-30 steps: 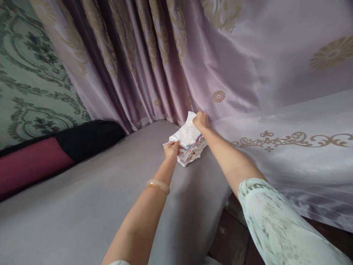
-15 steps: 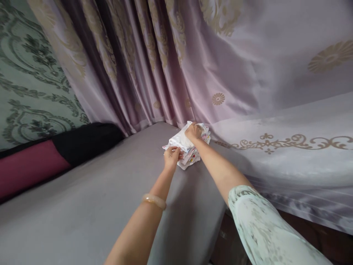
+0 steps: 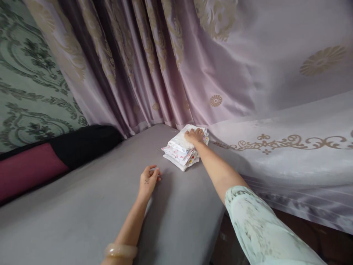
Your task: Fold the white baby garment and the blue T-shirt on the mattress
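Pressing down with the right hand (image 3: 194, 135) on top of a small stack of folded cloths (image 3: 180, 154), fingers spread flat over the uppermost white piece, closed around nothing. Resting the left hand (image 3: 148, 178) on the grey bed sheet (image 3: 82, 206) near the stack but apart from it, fingers loosely curled and empty, with a pale bangle (image 3: 120, 251) at the wrist.

Sitting near the far corner of the bed, close to the foot of the mauve curtain (image 3: 171, 73) and just beside the white embroidered drape (image 3: 289, 154): several thin layers, white with small coloured prints, edges not quite flush, upper pieces set a little toward the curtain.

Judging by the look: light, soft and limp, with no stiffness of its own. Likely to sag, fan out or slide layer over layer if lifted by one edge or pinched at the top only. Probably best taken low down from two opposite sides, fingers slid under the bottom layer and a thumb or palm on top, keeping the whole pile squeezed together. Not fragile; easy enough to grip on skin, though prone to creeping, fabric on fabric.

Lying well off to the left, a black and maroon bolster (image 3: 41, 162) against the patterned wall (image 3: 27, 92).
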The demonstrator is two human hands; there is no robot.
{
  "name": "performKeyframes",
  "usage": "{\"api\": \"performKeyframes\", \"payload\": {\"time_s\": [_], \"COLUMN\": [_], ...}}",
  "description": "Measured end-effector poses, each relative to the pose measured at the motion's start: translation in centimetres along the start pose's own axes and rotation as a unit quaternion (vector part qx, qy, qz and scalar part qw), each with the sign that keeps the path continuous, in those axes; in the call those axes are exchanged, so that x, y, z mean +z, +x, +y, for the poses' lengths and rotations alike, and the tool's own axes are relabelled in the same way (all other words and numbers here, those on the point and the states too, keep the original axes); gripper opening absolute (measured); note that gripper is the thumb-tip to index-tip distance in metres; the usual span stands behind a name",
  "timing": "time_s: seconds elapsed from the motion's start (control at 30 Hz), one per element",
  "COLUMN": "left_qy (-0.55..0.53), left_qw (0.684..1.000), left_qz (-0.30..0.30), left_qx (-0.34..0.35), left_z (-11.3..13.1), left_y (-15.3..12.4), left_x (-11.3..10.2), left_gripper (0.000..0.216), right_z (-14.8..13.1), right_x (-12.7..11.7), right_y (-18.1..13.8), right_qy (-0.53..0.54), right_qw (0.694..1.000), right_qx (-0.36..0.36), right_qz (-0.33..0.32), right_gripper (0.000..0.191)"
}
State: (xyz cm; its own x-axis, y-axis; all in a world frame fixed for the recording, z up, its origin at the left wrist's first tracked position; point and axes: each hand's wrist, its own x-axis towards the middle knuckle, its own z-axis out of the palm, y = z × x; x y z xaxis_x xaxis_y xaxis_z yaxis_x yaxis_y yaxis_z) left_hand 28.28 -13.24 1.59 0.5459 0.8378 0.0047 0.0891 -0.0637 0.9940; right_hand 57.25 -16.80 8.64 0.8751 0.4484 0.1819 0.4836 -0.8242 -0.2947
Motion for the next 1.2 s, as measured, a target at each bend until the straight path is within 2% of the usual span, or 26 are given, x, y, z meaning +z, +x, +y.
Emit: {"api": "performKeyframes", "payload": {"time_s": [0.1, 0.2, 0.3, 0.4, 0.5, 0.77, 1.13, 1.2], "left_qy": [0.025, 0.036, 0.032, 0.029, 0.033, 0.043, 0.041, 0.028], "left_qw": [0.999, 0.999, 0.999, 0.999, 0.998, 0.997, 0.996, 0.997], "left_qz": [0.014, 0.022, 0.029, 0.03, 0.028, 0.013, 0.014, 0.014], "left_qx": [-0.013, -0.012, -0.001, 0.02, 0.038, 0.064, 0.076, 0.073], "left_z": [-0.6, -1.0, -1.5, -2.1, -2.5, -2.7, -3.1, -3.1], "left_y": [-0.9, -1.7, -2.2, -2.4, -2.6, -2.9, -2.9, -2.8], "left_x": [-2.4, -3.9, -4.5, -4.5, -4.5, -4.7, -4.5, -4.4], "left_gripper": [0.059, 0.054, 0.048, 0.043, 0.04, 0.035, 0.028, 0.026], "right_z": [0.1, -0.4, -1.7, -3.2, -4.1, -3.9, -4.7, -5.3], "right_x": [-0.3, -0.6, -0.6, -0.4, 0.3, 2.1, 1.5, 1.5], "right_y": [0.1, -0.6, -2.2, -4.3, -6.0, -7.2, -7.0, -7.7], "right_qy": [-0.002, -0.002, -0.001, -0.01, -0.028, -0.055, -0.078, -0.072], "right_qw": [1.0, 0.999, 0.993, 0.977, 0.966, 0.961, 0.964, 0.965], "right_qx": [-0.006, -0.03, -0.118, -0.214, -0.258, -0.269, -0.253, -0.252], "right_qz": [-0.011, 0.011, 0.03, 0.014, -0.003, 0.026, -0.008, 0.006], "right_gripper": [0.056, 0.056, 0.057, 0.055, 0.053, 0.05, 0.047, 0.046]}}
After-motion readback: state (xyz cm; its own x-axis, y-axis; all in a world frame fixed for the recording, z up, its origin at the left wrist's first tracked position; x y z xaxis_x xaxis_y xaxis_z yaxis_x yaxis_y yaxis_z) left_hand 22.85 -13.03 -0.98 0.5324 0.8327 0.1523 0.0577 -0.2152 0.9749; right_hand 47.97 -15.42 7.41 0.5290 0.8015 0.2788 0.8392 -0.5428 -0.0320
